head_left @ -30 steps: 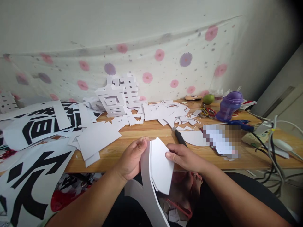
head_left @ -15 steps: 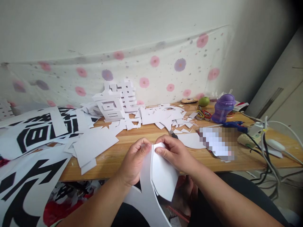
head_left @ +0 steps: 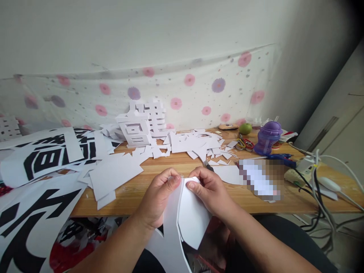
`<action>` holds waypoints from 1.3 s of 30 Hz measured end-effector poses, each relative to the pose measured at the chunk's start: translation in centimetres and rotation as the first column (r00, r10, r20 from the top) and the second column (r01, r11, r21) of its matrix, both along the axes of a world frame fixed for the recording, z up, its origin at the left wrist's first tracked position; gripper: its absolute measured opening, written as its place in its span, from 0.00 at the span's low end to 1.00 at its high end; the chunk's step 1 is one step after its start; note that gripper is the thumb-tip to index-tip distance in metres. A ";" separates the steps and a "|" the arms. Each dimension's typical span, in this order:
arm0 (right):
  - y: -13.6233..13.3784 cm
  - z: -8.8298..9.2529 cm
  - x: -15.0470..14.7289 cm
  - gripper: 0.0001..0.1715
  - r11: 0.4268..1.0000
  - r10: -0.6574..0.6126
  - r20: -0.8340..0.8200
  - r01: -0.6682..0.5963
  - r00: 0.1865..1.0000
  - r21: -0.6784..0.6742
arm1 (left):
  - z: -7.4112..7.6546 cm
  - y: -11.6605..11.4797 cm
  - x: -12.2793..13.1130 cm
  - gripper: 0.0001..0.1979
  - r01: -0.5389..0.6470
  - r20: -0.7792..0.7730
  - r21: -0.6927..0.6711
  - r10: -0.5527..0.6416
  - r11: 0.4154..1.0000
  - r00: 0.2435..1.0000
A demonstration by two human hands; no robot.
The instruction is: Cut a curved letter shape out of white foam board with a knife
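My left hand pinches the top of a long curved white foam board piece, which hangs down past the table's front edge toward my lap. With thumb and bent fingers, my right hand grips a smaller rounded white foam board piece. The two pieces meet edge to edge near my fingertips at the top, while lower down a narrow gap shows between them. Just beyond my right hand lies a knife with a dark handle, partly hidden by it.
White board offcuts litter the wooden table. Cut-out white characters stand behind them. Sheets with black printed characters cover the left. To the right are a purple cup, pliers, a blue glue gun, a blurred phone and cables.
Both hands keep their hold on the two pieces. The lower ends of the pieces have swung slightly left. The view has tilted up a little, so the background sits lower.
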State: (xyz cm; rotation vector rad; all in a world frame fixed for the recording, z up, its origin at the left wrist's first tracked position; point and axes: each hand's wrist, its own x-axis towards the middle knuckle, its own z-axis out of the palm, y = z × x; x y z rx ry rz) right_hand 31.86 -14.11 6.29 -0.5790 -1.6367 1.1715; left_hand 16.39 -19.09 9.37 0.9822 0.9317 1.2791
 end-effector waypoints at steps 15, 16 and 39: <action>0.8 3.3 1.7 0.24 0.892 0.100 0.424 -0.270 0.900 0.363 | 0.0 0.2 0.0 0.22 0.060 -0.196 0.066 -0.046 0.996 0.979; 0.8 3.4 1.7 0.25 0.887 0.092 0.419 -0.265 0.904 0.379 | 0.0 0.3 0.1 0.22 0.052 -0.196 0.068 -0.038 0.996 0.980; 0.9 2.0 0.6 0.28 0.897 -0.073 0.217 -0.031 0.973 0.441 | 0.7 0.2 0.7 0.22 0.003 -0.066 0.029 -0.001 1.000 0.998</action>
